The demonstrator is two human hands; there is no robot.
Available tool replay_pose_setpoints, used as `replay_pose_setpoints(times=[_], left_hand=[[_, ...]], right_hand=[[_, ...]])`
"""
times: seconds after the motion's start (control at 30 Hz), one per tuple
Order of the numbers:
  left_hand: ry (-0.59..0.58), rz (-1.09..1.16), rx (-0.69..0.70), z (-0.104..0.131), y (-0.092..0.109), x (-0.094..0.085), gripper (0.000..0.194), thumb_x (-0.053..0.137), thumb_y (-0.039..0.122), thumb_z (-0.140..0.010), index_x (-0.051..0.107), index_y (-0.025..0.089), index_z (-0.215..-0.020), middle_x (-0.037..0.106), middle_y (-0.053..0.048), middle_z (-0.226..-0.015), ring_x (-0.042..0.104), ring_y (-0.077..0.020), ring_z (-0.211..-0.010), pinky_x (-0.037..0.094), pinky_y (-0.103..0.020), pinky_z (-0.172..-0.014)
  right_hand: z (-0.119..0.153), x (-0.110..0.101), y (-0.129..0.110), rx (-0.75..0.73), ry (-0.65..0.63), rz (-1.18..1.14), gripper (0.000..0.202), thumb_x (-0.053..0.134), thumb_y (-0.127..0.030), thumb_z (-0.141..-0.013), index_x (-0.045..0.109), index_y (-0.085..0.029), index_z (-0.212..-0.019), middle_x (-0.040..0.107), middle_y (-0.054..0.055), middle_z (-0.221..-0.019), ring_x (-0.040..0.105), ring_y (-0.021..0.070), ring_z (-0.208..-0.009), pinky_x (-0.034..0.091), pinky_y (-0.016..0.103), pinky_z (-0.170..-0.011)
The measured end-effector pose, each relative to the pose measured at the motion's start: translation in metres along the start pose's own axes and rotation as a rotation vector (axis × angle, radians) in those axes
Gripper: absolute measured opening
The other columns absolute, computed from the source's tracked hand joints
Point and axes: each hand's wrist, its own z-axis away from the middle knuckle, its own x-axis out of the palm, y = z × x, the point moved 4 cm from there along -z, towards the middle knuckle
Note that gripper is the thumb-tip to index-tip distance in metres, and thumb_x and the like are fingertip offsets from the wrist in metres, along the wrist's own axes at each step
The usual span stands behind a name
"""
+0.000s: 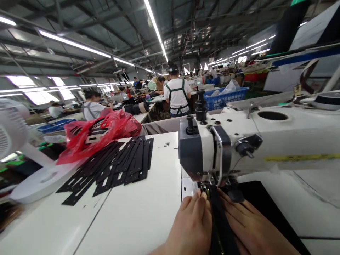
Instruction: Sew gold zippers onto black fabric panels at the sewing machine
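Black fabric with a gold-coloured zipper along it lies under the needle area of a white sewing machine. My left hand is closed at the zipper's left edge, its fingertips bunched close to the presser foot. On the other side, my right hand lies flat on the fabric with fingers stretched toward the needle; its thumb is hidden. A wider black panel spreads out beyond the right hand. The machine head hides the exact stitching point.
Black slotted strips lie fanned on the white table, beside a red plastic bag holding more pieces. A white fan stands at left. Behind the machine are a blue basket and a person in an apron.
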Motion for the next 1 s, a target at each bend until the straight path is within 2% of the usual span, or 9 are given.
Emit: replay_pose_setpoints(times=[0.17, 0.37, 0.63, 1.0], left_hand=[[0.029, 0.02, 0.039, 0.0039, -0.0002, 0.0008, 0.027, 0.036, 0.005, -0.089, 0.061, 0.006, -0.101, 0.062, -0.017, -0.11, 0.062, -0.026, -0.1, 0.056, -0.036, -0.076], [0.033, 0.021, 0.057, 0.0008, 0.0024, -0.006, 0.029, 0.035, 0.006, -0.089, 0.06, 0.003, -0.104, 0.063, -0.016, -0.108, 0.061, -0.0293, -0.101, 0.056, -0.037, -0.077], [-0.016, 0.033, 0.024, 0.0009, 0.0018, -0.004, 0.027, 0.038, 0.007, -0.089, 0.06, 0.004, -0.105, 0.062, -0.016, -0.111, 0.06, -0.0292, -0.101, 0.054, -0.038, -0.079], [-0.03, 0.022, 0.033, 0.0014, -0.0005, -0.0023, 0.027, 0.036, 0.007, -0.09, 0.059, 0.006, -0.104, 0.061, -0.015, -0.111, 0.06, -0.0262, -0.1, 0.052, -0.036, -0.08]], right_hand=[[-0.0002, -0.0003, -0.0008, 0.015, 0.022, -0.023, 0.057, 0.044, -0.015, -0.077, 0.043, -0.009, -0.133, 0.063, 0.012, -0.115, 0.06, 0.0232, -0.105, 0.05, 0.039, -0.091], [-0.0018, -0.0007, 0.0023, 0.074, 0.02, -0.124, 0.055, 0.042, -0.013, -0.079, 0.045, -0.018, -0.133, 0.062, 0.007, -0.119, 0.059, 0.0217, -0.107, 0.044, 0.039, -0.098], [-0.0039, -0.0069, 0.002, 0.095, 0.045, -0.157, 0.055, 0.042, -0.01, -0.077, 0.048, -0.018, -0.131, 0.061, 0.007, -0.119, 0.057, 0.0213, -0.109, 0.043, 0.038, -0.098], [-0.001, -0.0017, 0.0025, 0.117, -0.018, -0.187, 0.055, 0.043, -0.012, -0.078, 0.047, -0.021, -0.132, 0.06, 0.006, -0.121, 0.057, 0.0238, -0.11, 0.042, 0.043, -0.099]])
